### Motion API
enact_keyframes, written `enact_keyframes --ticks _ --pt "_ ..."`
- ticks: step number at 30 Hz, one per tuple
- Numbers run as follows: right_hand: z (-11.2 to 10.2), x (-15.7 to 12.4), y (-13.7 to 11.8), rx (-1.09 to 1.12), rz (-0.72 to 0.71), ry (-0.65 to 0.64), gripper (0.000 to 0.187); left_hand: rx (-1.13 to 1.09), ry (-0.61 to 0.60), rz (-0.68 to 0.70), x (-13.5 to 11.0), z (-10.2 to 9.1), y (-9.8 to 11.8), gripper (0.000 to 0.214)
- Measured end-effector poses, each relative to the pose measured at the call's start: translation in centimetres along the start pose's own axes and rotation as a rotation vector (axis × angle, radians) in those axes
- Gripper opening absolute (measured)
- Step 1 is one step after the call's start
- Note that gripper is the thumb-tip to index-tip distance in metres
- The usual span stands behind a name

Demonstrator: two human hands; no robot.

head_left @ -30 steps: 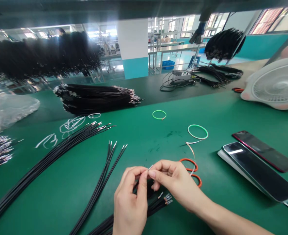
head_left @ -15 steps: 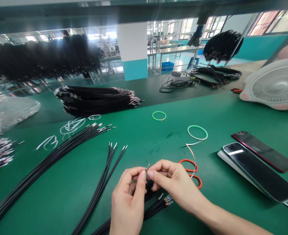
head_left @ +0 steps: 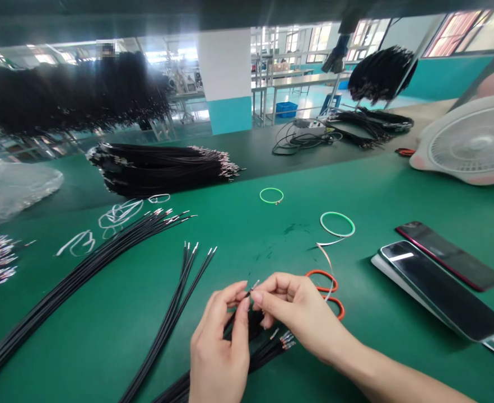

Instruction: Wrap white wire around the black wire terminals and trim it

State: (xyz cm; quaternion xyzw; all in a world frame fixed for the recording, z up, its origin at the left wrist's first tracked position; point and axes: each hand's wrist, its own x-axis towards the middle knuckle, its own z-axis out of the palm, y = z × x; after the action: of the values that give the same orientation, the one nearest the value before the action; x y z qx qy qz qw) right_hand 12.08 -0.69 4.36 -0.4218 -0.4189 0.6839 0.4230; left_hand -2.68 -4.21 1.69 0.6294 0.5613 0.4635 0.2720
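My right hand (head_left: pixel 299 305) pinches a thin black cable (head_left: pixel 250 292) close to its bare metal end, between thumb and forefinger. Beside it, my left hand (head_left: pixel 222 336) has its thumb and forefinger at the same cable, a little below the tip; their hold looks loose. Under both hands lies a bundle of black cables (head_left: pixel 268 355) with metal terminals at the ends, partly covered by the hands. To the left, a small group of black cables (head_left: pixel 169 319) rests on the green table. Orange-handled scissors (head_left: pixel 335 308) lie partly hidden behind my right hand.
A larger cable bundle (head_left: pixel 74 280) and white strips (head_left: pixel 121 214) lie at left. A thick cable coil (head_left: pixel 163 168) sits farther back. Green rings (head_left: pixel 271 195), a trailing white strip (head_left: pixel 326 257), phones (head_left: pixel 440 291) and a white fan (head_left: pixel 474 140) occupy the middle and right.
The fingertips of my left hand have parted slightly, and more of the cable shows between them. My right hand stays pinched at the tip. The view has shifted slightly.
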Motion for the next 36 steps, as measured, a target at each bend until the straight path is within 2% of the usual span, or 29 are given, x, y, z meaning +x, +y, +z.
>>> enact_keyframes --ticks 7,13,16,20,27,31,36 --pt "0.3 -0.1 0.0 -0.012 0.006 0.013 0.027 0.111 0.025 0.167 0.2 -0.4 0.6 0.025" --pt "0.2 0.0 0.0 -0.037 0.001 0.008 0.027 0.085 -0.006 0.168 0.5 -0.5 0.6 0.024" --pt "0.1 0.1 0.0 -0.055 -0.009 -0.003 0.027 0.025 -0.023 0.101 0.4 -0.5 0.7 0.019" --pt "0.2 0.0 0.1 -0.053 0.008 -0.010 0.025 -0.087 -0.069 -0.060 0.5 -0.6 1.1 0.011" --pt "0.0 0.1 -0.3 -0.059 0.001 -0.056 0.022 -0.214 -0.053 -0.313 1.2 -0.4 1.7 0.028" --pt "-0.3 0.2 -0.4 -0.087 -0.011 -0.058 0.021 -0.271 -0.063 -0.396 1.5 -0.3 1.1 0.036" --pt "-0.2 0.2 -0.2 -0.076 -0.010 -0.055 0.022 -0.335 -0.045 -0.437 1.7 -0.4 1.1 0.037"
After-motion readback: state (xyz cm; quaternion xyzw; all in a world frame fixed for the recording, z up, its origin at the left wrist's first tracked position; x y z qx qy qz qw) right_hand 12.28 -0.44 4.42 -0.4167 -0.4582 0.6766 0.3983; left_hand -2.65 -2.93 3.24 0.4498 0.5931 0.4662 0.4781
